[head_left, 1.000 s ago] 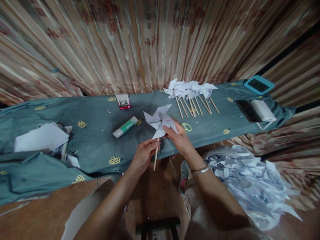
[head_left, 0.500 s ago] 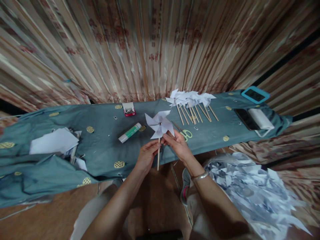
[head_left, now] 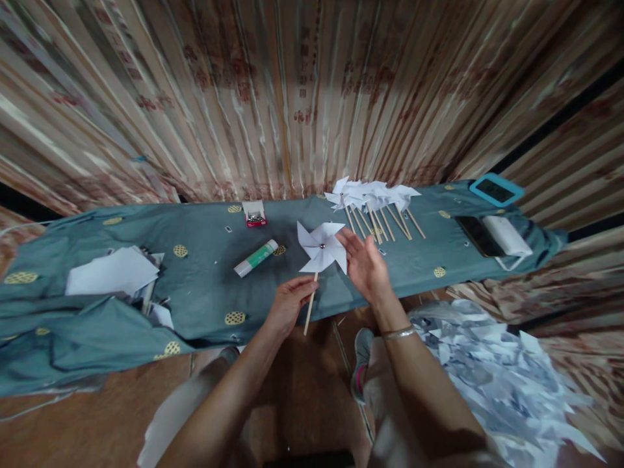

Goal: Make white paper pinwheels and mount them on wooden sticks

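Observation:
A white paper pinwheel [head_left: 322,247] on a thin wooden stick is held up over the near part of the table. My left hand [head_left: 290,300] pinches the stick just below the paper blades. Beside the blades on the right is my right hand [head_left: 366,263], its fingers apart and the fingertips at or behind the blade edge; whether they touch it I cannot tell. A shiny round pin head sits at the pinwheel's centre. Farther back lie several more pinwheels [head_left: 373,195] in an overlapping row, sticks toward me.
On the cloth-covered table [head_left: 195,305] lie a glue stick [head_left: 256,258], a small box of metal pins [head_left: 254,214], white paper sheets [head_left: 114,272], a phone [head_left: 480,236], a white object [head_left: 507,235] and a blue-framed device [head_left: 496,190]. A heap of white paper pieces [head_left: 497,377] is at lower right.
My right hand has let go near the stick, opened and moved right and up beside the blades. The pinwheel has shifted slightly right and its blades have turned. My left hand keeps its pinch.

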Demonstrator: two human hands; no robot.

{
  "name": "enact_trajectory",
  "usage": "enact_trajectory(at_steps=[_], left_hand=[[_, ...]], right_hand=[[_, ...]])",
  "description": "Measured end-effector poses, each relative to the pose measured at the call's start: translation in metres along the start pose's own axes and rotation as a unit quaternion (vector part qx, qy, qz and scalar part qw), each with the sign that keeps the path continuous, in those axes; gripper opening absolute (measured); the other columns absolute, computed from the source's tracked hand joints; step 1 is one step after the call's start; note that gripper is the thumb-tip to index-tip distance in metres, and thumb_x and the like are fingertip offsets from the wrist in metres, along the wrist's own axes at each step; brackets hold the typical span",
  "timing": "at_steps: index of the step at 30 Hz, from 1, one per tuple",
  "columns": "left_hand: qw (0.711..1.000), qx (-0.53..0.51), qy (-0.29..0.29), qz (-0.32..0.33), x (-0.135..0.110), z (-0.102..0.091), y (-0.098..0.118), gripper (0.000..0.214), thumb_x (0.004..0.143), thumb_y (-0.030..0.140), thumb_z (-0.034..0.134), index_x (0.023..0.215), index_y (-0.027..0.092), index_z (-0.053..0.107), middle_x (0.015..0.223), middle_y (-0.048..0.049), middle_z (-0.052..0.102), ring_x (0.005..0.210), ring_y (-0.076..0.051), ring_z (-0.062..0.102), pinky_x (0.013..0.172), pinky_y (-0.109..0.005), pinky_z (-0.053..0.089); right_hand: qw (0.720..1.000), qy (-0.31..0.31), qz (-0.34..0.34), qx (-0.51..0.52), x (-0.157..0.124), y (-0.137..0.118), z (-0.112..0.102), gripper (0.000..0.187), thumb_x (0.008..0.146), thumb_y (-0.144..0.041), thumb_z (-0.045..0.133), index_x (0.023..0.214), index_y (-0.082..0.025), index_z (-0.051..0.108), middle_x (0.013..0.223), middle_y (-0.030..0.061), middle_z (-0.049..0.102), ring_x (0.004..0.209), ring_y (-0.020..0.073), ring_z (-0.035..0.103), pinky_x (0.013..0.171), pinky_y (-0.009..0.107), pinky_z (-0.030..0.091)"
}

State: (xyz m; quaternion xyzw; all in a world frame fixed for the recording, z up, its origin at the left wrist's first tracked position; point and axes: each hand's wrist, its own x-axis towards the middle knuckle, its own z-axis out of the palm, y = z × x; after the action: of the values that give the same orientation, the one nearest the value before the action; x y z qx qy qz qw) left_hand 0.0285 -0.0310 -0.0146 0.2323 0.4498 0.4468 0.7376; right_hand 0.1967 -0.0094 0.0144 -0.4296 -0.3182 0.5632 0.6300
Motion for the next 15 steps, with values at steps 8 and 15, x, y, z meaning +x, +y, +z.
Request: enact_trajectory(at_steps=[8, 15], left_hand=[[1.000, 0.015, -0.004, -0.004, 0.0000, 0.0000, -0.0016, 0.040, 0.038, 0.030, 0.094, 0.069, 0.014, 0.077, 0.063, -0.0010, 0.070, 0.056, -0.007, 0.057, 0.059, -0.019, 0.044], [1.000, 0.005, 0.013, 0.001, 0.0014, -0.0003, -0.0009, 0.040, 0.037, 0.029, 0.095, 0.069, 0.014, 0.077, 0.064, -0.0016, 0.071, 0.060, -0.008, 0.059, 0.062, -0.020, 0.045]], right_hand=[[0.999, -0.004, -0.026, 0.017, 0.0045, -0.0069, -0.0033, 0.049, 0.073, -0.071, 0.065, 0.092, -0.027, 0.075, 0.120, 0.0045, 0.072, 0.128, 0.0242, 0.057, 0.114, 0.041, 0.039], [1.000, 0.004, -0.003, 0.015, -0.0014, -0.0095, -0.0040, 0.054, 0.069, -0.072, 0.068, 0.093, -0.025, 0.077, 0.120, 0.0061, 0.073, 0.129, 0.0253, 0.057, 0.114, 0.039, 0.038]])
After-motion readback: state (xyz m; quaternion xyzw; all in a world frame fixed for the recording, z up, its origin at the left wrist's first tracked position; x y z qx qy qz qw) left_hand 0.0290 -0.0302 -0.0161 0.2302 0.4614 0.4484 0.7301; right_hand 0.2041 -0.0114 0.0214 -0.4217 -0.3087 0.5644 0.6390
